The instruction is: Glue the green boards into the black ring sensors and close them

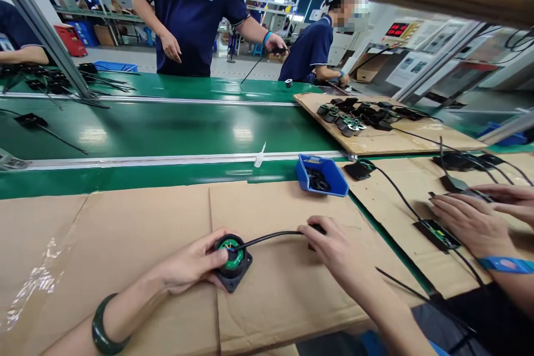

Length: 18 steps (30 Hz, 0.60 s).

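My left hand [192, 265] grips a small black fan housing [232, 262] with a green circuit board in its middle, resting on the cardboard sheet [137, 233]. A black cable [271, 235] runs from the housing to the right. My right hand [334, 247] lies over the cable's far end, fingers curled on a small black part that is mostly hidden. A dark green bangle [101, 327] sits on my left wrist.
A blue bin [323, 176] of black parts stands beyond my right hand. A co-worker's hands [475, 217] at the right work on a circuit board with cable. A green conveyor belt [158, 130] runs across; more fans lie on a far cardboard [375, 133]. People stand behind.
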Motion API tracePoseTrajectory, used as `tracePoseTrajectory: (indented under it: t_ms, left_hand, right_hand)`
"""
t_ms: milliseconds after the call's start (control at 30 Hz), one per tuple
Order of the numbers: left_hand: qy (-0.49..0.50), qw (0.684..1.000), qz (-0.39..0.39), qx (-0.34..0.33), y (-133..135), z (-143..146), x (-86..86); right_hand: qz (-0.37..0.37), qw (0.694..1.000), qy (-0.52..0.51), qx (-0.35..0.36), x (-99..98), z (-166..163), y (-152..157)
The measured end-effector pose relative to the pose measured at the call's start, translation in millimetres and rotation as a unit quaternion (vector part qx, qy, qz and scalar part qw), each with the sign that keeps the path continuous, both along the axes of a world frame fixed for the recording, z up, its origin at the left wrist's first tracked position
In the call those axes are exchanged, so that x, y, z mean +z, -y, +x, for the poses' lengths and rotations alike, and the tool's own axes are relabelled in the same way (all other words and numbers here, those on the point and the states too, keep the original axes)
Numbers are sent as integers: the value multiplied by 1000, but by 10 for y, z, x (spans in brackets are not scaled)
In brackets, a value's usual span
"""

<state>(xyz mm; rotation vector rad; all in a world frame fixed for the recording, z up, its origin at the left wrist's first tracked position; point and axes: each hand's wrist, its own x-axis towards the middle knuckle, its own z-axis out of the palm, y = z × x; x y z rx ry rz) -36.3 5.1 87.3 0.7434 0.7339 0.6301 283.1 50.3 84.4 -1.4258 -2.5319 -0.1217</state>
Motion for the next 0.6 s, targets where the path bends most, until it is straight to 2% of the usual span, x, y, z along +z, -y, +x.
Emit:
tracePoseTrajectory:
  t_ms: [100,200,267,367,500,600]
  left_hand:
    - [-79,996,-9,40,-35,-23,27]
    - [-99,993,-23,58,-69,-16,43]
    - [-73,994,-44,62,-88,-7,40]
    - [-33,995,-66,60,-102,10,40]
    - [-103,992,-32,66,-98,32,72]
    - [-139,988,-5,59,-99,33,88]
  right_hand:
    - [-149,987,-55,40,-89,-160,-129]
    - [-255,943,-211,41,-25,-333,-373]
    - [-263,919,-293,1,-15,-480,-656]
    - [-248,911,-323,-67,-113,-738,-1183]
    - [-213,901,-349,-143,-267,-1049,-1754]
    - [-203,894,-373,-144,-287,-1174,-1953]
